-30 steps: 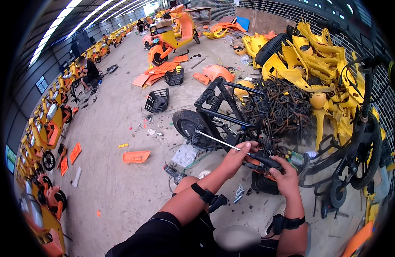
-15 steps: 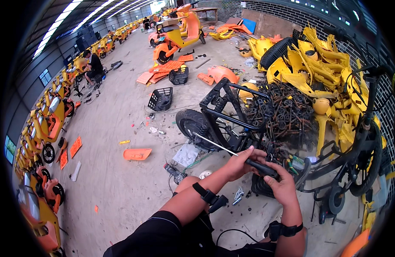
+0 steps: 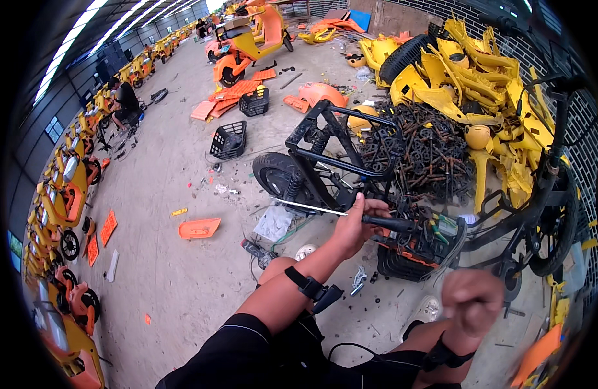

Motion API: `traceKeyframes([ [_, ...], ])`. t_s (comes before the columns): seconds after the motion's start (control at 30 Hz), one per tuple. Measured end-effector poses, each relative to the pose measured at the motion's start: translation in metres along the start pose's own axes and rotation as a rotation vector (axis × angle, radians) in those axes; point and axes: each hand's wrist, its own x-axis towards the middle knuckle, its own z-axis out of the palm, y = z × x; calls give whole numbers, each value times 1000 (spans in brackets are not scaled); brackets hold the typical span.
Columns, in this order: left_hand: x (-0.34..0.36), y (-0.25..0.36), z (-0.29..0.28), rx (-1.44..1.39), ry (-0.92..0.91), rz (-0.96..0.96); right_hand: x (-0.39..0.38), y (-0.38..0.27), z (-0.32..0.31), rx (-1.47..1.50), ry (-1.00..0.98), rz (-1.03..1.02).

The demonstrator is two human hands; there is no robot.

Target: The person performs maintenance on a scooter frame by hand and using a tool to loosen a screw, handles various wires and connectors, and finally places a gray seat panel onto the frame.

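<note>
My left hand (image 3: 351, 232) is closed around a long screwdriver (image 3: 391, 223) with a black handle. Its pale shaft points left, across the lower part of a black scooter frame (image 3: 317, 146) with a rear wheel. My right hand (image 3: 472, 299) is away from the screwdriver, above my right knee. It looks curled, but motion smears its fingers. Between the hands and the scooter frame stands a black basket (image 3: 402, 269) holding tools, among them green-handled ones. A cordless power tool (image 3: 259, 253) lies on the floor beside my left knee.
Loose bolts (image 3: 358, 280) lie near my feet. Beyond the frame rise a heap of rusty metal parts (image 3: 419, 152) and a pile of yellow body panels (image 3: 467, 84). Another black frame (image 3: 552, 188) stands at right. Parked scooters (image 3: 69, 181) line the left; a person (image 3: 125, 104) crouches there.
My right hand has let go of the screwdriver handle and moved down and right. My left hand keeps the screwdriver, now held more level. The view has shifted slightly.
</note>
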Motion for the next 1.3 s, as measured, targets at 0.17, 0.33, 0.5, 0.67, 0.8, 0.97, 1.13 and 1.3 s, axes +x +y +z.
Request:
traceKeyframes([
  [0.17,1,-2,-5,46,12,-2,29,24,72,-233,-534,372],
  [0.33,-10,6,-13,111,6,6,25,-1,-10,-176,-954,364],
  [0.5,-6,3,-9,220,-23,-27,5,9,-29,-186,-518,523],
  [0.67,-2,-10,-3,452,-87,-103,-7,84,-19,-948,-576,876],
  [0.8,-5,-18,-4,663,-119,-94,-12,93,-48,-1193,-308,915],
  [0.97,-11,-24,0,687,-293,-267,-17,105,-47,-959,-221,716],
  [1.13,-12,-30,6,538,-282,-268,-8,119,-21,-1133,-318,759],
  [1.3,-18,-21,6,468,-206,-251,-2,116,-8,-1256,-245,725],
])
